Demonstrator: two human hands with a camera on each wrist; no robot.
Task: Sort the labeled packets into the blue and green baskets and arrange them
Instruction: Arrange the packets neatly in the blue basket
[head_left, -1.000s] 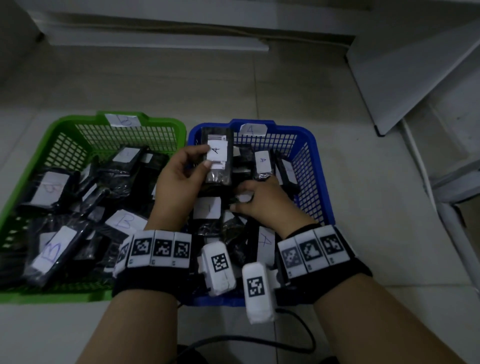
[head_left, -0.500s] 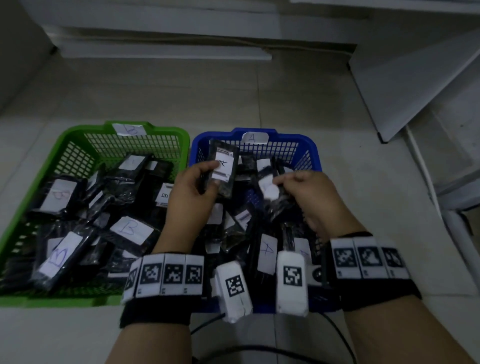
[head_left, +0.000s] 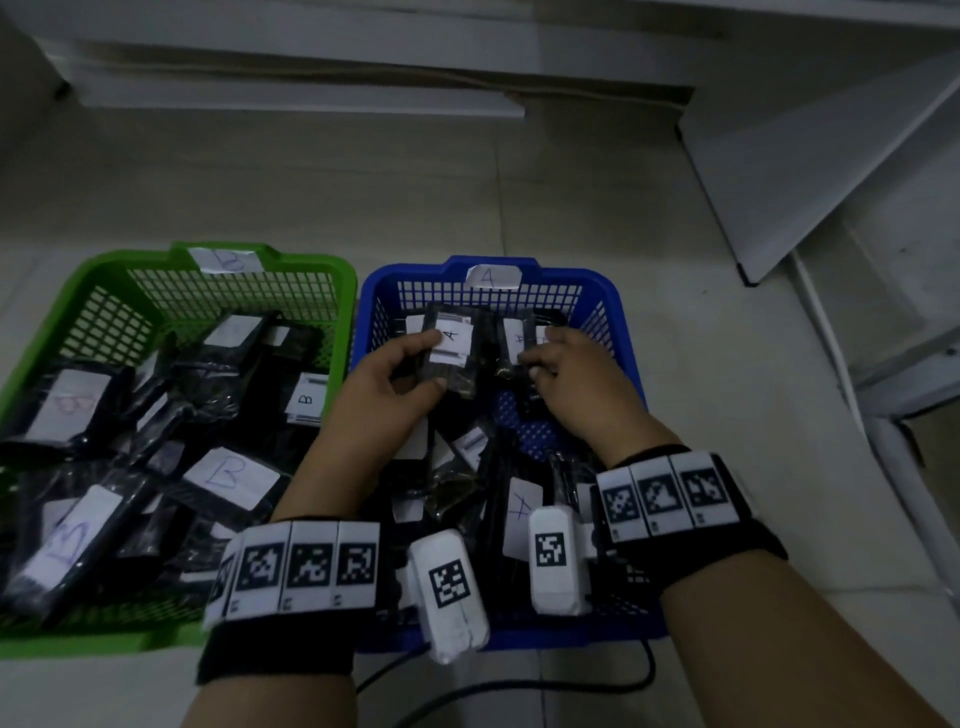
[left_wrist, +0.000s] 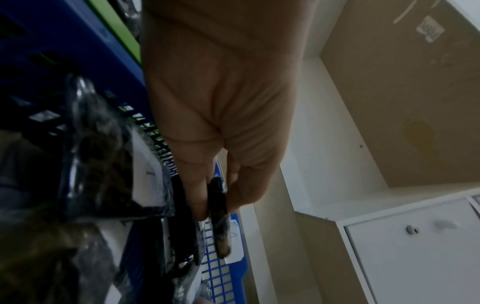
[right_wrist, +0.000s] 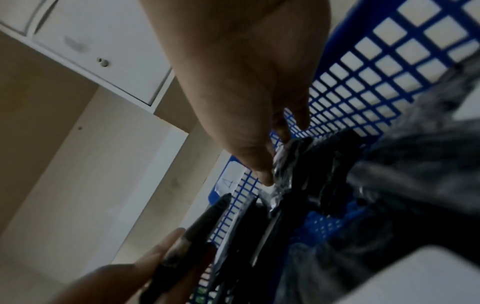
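Observation:
The blue basket (head_left: 618, 312), tagged A, sits right of the green basket (head_left: 104, 275), tagged B. Both hold several black packets with white labels. My left hand (head_left: 400, 364) pinches a black packet labelled A (head_left: 451, 348) upright over the far part of the blue basket; the left wrist view shows the same packet (left_wrist: 219, 218) edge-on between thumb and fingers. My right hand (head_left: 561, 364) reaches into the far right of the blue basket, its fingertips on upright packets (head_left: 517, 338) there. In the right wrist view the fingers (right_wrist: 262, 164) touch a packet's shiny edge (right_wrist: 283, 164).
Light floor tiles surround the baskets. A white board (head_left: 810, 171) leans at the right, and a white cabinet door (left_wrist: 415, 246) stands beyond. A black cable (head_left: 519, 686) runs on the floor near the blue basket's front edge.
My left hand has carried its A packet further toward the blue basket's back wall. My right hand moved up from the basket's middle to the far right packets.

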